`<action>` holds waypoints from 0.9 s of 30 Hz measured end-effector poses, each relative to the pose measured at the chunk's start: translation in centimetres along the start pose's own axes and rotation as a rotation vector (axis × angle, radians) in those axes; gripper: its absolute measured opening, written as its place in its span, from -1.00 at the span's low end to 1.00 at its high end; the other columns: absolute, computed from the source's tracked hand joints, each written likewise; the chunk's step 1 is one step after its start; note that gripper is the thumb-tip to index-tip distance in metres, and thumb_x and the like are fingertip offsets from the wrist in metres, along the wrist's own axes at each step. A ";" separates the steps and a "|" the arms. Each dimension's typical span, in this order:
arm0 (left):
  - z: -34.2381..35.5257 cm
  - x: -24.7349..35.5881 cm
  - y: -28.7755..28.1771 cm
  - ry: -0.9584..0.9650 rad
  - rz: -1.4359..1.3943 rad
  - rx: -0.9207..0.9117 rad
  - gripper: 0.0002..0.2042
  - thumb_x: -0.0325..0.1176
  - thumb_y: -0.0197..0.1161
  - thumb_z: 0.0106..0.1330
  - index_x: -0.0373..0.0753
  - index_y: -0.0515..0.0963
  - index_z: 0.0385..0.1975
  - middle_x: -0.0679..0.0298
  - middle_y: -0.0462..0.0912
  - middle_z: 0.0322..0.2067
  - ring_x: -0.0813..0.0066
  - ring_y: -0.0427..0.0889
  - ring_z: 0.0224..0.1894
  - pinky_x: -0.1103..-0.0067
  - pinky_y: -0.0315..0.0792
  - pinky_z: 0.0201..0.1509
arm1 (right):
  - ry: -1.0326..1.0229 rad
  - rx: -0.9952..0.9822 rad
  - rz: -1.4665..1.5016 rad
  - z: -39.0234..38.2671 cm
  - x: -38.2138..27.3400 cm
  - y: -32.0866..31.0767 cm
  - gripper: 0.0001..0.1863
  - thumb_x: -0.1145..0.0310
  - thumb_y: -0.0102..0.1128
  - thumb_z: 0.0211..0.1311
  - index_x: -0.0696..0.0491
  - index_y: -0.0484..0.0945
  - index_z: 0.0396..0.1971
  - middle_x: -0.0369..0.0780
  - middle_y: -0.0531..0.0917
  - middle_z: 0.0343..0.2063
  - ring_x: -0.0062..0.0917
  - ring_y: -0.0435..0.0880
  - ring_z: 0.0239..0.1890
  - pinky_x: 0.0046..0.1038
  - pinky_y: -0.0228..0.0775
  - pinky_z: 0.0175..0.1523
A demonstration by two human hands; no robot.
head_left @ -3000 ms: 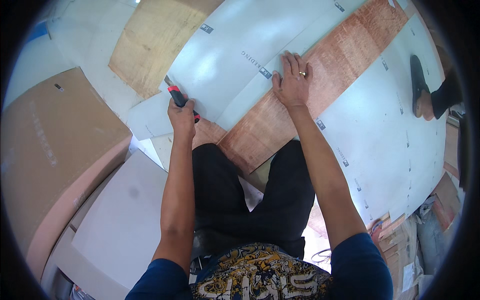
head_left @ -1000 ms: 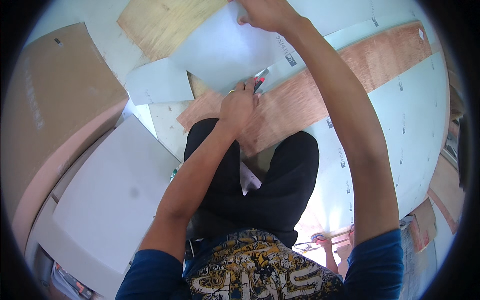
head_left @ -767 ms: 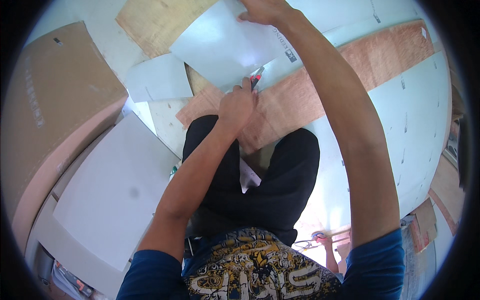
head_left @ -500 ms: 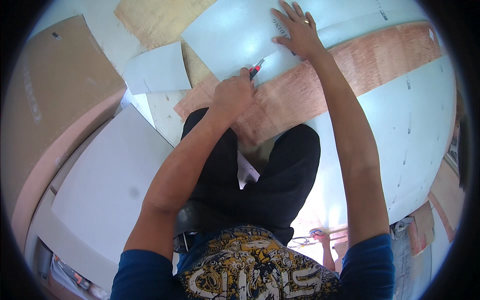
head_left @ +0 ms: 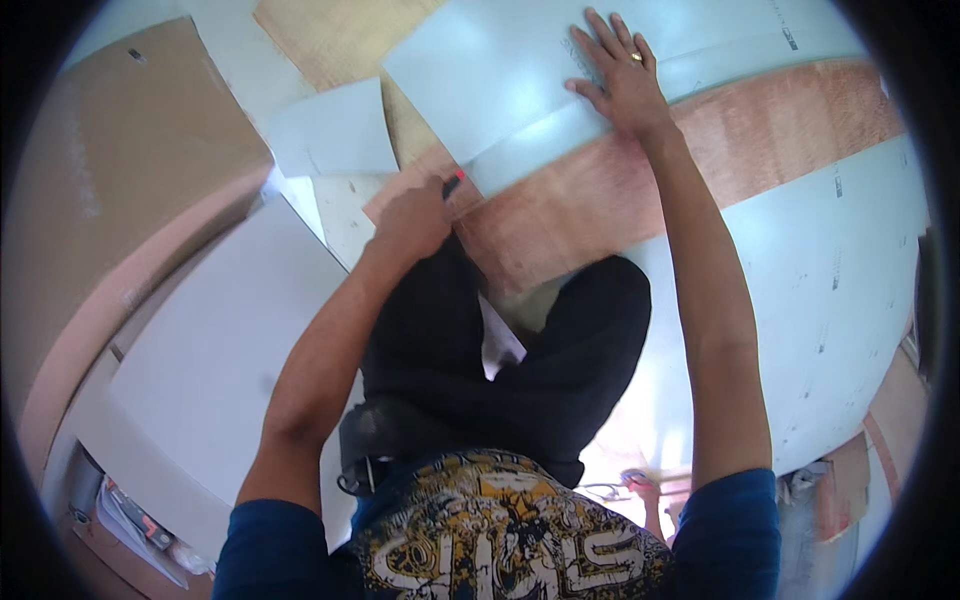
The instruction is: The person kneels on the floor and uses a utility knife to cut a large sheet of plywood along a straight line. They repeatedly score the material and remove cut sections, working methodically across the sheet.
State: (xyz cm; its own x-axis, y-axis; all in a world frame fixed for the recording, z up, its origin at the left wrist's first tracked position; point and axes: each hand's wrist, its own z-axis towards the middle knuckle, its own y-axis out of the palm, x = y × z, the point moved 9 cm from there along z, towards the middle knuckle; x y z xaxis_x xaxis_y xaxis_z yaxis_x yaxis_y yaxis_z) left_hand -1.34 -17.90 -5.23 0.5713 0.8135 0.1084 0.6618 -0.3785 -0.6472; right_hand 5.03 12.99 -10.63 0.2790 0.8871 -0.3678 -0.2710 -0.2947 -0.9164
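Carton [head_left: 140, 170]: contents unclear | left fingers [head_left: 434, 195] grip utility knife [head_left: 454, 184] | right fingers [head_left: 604, 36] splayed on sheet [head_left: 490, 70]

Lg brown cardbd box [head_left: 130, 190] at L, wht panel [head_left: 225, 370] beside it, pale floor [head_left: 238, 65] up top, brt glare [head_left: 660, 430] low R.

Black cutter [head_left: 453, 185], seemingly tilted, pale sheet [head_left: 500, 80]

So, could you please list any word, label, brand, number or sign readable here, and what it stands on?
White sheet under the right hand: dark print, too blurred to read.
Right-side white sheet: tiny dark marks, too small.
Cardboard box: faint pale print, unreadable.
T-shirt: large pale lettering, left unquoted.
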 end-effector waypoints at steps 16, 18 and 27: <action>3.1 9.2 0.3 0.200 -0.086 0.212 -0.57 -0.07 0.12 0.58 -0.27 0.44 0.23 -0.15 0.73 -0.14 -0.23 0.75 -0.13 0.01 0.59 -0.02 | -0.002 -0.408 -0.020 13.2 -0.8 1.9 0.20 -0.20 0.63 -0.11 -0.03 0.30 0.55 -0.03 0.14 0.63 -0.03 -0.06 0.69 0.34 -0.28 0.63; 2.9 8.4 0.4 0.152 -0.088 0.183 -0.57 -0.07 0.12 0.58 -0.27 0.43 0.22 -0.15 0.73 -0.14 -0.22 0.75 -0.13 0.02 0.60 -0.02 | -0.053 -0.417 0.006 14.1 -2.0 2.5 0.25 -0.21 0.67 -0.19 -0.03 0.30 0.55 0.00 0.18 0.60 -0.02 -0.04 0.68 0.37 -0.30 0.62; 2.7 7.3 0.6 0.073 -0.047 0.063 -0.62 -0.11 0.10 0.60 -0.34 0.42 0.12 -0.14 0.74 -0.16 -0.14 0.79 -0.11 0.03 0.64 0.00 | -0.200 -0.223 0.089 19.7 -5.1 -3.8 -0.29 -0.11 0.68 -0.22 -0.02 0.74 -0.04 -0.08 0.67 0.02 -0.07 0.53 0.28 0.13 0.20 0.36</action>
State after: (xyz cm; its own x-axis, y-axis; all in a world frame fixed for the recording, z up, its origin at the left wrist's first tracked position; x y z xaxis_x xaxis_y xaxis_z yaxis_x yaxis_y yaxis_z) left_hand 1.87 -10.99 -6.86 0.5757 0.7945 0.1934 0.6585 -0.3103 -0.6856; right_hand -13.55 16.62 -2.19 0.0706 0.9001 -0.4300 -0.0710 -0.4254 -0.9022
